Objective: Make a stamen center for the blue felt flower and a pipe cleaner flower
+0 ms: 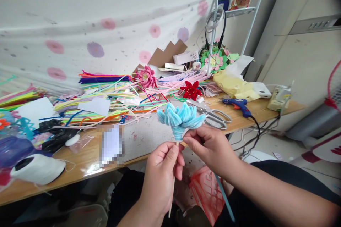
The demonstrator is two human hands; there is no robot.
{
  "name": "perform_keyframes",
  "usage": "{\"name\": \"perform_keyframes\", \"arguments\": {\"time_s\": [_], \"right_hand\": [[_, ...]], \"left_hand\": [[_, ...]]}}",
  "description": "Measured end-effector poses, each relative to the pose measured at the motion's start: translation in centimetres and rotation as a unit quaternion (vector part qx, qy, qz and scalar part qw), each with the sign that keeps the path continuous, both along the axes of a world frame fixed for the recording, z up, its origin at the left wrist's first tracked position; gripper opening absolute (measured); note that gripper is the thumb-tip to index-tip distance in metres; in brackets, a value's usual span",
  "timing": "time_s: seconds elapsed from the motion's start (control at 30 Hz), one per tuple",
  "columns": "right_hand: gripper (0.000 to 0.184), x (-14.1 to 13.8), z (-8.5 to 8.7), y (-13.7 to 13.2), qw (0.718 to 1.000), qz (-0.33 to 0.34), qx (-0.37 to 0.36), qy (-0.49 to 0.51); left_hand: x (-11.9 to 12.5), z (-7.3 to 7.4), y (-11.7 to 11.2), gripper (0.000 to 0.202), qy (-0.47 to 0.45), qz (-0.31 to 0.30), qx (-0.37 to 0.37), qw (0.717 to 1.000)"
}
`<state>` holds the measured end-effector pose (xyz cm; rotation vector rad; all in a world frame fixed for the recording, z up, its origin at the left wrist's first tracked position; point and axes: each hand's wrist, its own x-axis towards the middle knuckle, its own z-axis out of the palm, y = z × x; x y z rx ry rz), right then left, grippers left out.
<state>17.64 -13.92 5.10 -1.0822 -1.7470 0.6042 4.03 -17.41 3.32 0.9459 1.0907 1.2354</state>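
Note:
A light-blue flower of bent pipe cleaners (pixel 180 116) stands upright on a thin wooden stick (pixel 172 197), its base wound with the same blue. My left hand (pixel 165 165) is closed round the stick just below the flower. At the wrapped base, my right hand (pixel 210 145) pinches with thumb and forefinger. A blue pipe cleaner (pixel 224 198) hangs down below that hand; its upper length is hidden behind the fingers. Beyond the flower, scissors (pixel 213 115) lie on the table near a red flower (pixel 191 90).
Bundles of coloured pipe cleaners (pixel 106 103) cover the back of the wooden table (pixel 86 150). A blue glue gun (pixel 238 105) rests at the right, its cord dropping over the edge. A thread cone (pixel 38 168) lies at the left. Below is a red plastic bag (pixel 207 193).

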Motion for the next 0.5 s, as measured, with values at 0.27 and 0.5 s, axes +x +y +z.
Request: {"name": "perform_keyframes", "arguments": {"time_s": [0.27, 0.5], "right_hand": [[0.015, -0.3, -0.9, 0.2, 0.973, 0.061, -0.165, 0.149], [0.027, -0.5, -1.1, 0.0, 0.904, 0.161, -0.269, 0.29]], "left_hand": [[0.2, 0.3, -0.4, 0.021, -0.089, -0.024, -0.044, 0.995], [-0.4, 0.1, -0.1, 0.016, -0.272, -0.139, -0.081, 0.949]]}}
